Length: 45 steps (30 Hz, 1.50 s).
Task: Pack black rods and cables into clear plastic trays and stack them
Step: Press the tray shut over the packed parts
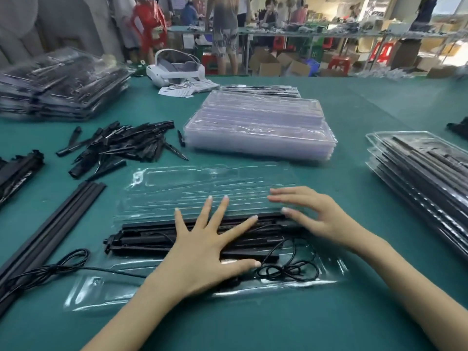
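Green matting covers the bench [354, 102], and behind it a workshop shows blurred people standing by long worktables, cardboard boxes and red stools.

Both hands lie flat, palms down, on a clear plastic tray [162, 188] at the near middle of the bench. Left hand [202, 252]: fingers spread wide and straight, pressing on the black rods [141, 236] that sit in the tray's near half, thumb reaching toward a coiled black cable [288, 271] in the tray's near right corner. Right hand [311, 214]: fingers straight and close together, pointing left, resting on the tray at the right end of the rods. Neither grip holds anything; both are wide.

One stack of empty clear trays [258, 122] stands just beyond the working tray. Two stacks of filled trays show: one at far left [58, 84], one at the right edge [425, 168]. One loose heap of short black spikes [121, 145] lies left of the empty stack. One bundle of long black bars [50, 224] lies slanted at near left, with a second black cable [48, 269] looped across it. One white headset [174, 68] sits at the far edge.
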### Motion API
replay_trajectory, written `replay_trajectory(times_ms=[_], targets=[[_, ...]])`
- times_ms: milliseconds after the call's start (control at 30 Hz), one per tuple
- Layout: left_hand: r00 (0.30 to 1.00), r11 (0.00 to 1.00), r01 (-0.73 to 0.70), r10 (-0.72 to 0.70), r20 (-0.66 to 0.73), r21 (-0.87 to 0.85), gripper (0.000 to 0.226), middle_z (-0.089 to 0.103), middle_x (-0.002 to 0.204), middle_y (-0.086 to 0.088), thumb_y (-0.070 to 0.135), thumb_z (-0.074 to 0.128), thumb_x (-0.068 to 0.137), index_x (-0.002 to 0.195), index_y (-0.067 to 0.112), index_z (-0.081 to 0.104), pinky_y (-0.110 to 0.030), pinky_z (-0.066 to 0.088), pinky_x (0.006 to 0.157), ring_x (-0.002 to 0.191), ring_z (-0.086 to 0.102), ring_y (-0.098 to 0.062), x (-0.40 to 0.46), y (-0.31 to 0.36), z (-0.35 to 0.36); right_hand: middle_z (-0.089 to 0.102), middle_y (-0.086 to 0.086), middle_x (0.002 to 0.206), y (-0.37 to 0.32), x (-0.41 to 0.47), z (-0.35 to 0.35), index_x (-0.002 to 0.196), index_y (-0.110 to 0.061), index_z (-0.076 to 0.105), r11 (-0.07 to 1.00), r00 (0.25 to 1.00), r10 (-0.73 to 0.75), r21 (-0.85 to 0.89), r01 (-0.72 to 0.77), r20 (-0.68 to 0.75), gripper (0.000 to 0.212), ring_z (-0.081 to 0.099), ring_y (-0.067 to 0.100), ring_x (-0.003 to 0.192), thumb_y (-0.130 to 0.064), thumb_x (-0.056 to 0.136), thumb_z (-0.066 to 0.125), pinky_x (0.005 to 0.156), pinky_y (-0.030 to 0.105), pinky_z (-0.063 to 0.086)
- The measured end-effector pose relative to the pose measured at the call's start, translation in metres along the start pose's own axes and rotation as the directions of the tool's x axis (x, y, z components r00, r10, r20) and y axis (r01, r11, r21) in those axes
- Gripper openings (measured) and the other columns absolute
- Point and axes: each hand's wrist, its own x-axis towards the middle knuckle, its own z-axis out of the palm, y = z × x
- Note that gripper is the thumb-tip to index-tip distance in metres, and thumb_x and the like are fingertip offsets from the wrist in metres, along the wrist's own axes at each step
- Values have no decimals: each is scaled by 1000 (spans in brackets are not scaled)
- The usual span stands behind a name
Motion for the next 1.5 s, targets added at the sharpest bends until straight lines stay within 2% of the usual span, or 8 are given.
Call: replay_trajectory(times_ms=[167,367,633,900,1033,1167,1333,1500], targets=[[999,999,-42,42,-30,2,61,-34,152,12,88,6,72,127,74,-15,-65,-21,105,136,-39,-14,-2,3,-1,64,-13,118,-6,-22,4,113,-22,71,961,985,-148,-222,164,90,39,49,8,102,-44,96,44,90,39,43],[975,970,-223,224,2,-100,56,-15,150,36,72,16,86,140,60,15,-54,-14,115,137,-26,7,-3,2,-6,69,-8,100,-13,-30,1,105,-15,73,900,972,-227,-370,231,54,31,56,17,86,-34,92,53,77,35,46],[976,976,-207,210,55,-63,59,-17,149,38,85,13,76,133,72,3,-52,-15,115,137,-26,7,0,2,-6,61,-11,100,-36,-57,-1,108,-26,70,918,967,-202,-313,243,157,31,54,8,90,-47,94,51,79,27,42],[940,939,-334,338,36,-80,57,-9,146,44,68,15,92,145,55,-3,-56,-24,109,138,-24,6,-1,6,-6,57,-17,89,-34,-62,-1,94,-28,66,920,980,-124,-352,172,155,30,52,2,84,-43,98,41,72,28,43],[933,921,-343,357,48,-183,55,8,144,45,63,21,94,143,58,-4,-50,-20,114,139,-16,11,0,7,-7,53,-16,84,-40,-73,3,89,-34,54,999,995,38,-25,-41,-88,21,52,4,78,-41,100,37,72,18,41],[933,929,-335,351,84,-160,46,4,145,46,67,18,91,135,69,6,-48,-19,114,137,-18,13,2,7,-7,47,-5,64,-46,-70,6,83,-28,57,865,871,405,424,-266,-280,20,43,3,58,-33,96,43,55,12,38],[934,930,-323,344,100,-177,41,4,148,42,62,22,91,127,77,9,-48,-23,111,137,-20,12,1,13,-8,47,-4,62,-52,-55,4,103,-44,50,714,818,512,659,-234,-264,40,46,9,53,-6,101,36,45,16,40],[935,930,-329,345,77,-167,41,7,148,42,54,30,97,124,79,13,-47,-23,112,137,-19,13,-1,14,-7,68,4,93,-52,-55,-14,97,-13,73,566,874,481,784,-257,-61,54,64,16,73,16,90,28,56,23,53]])
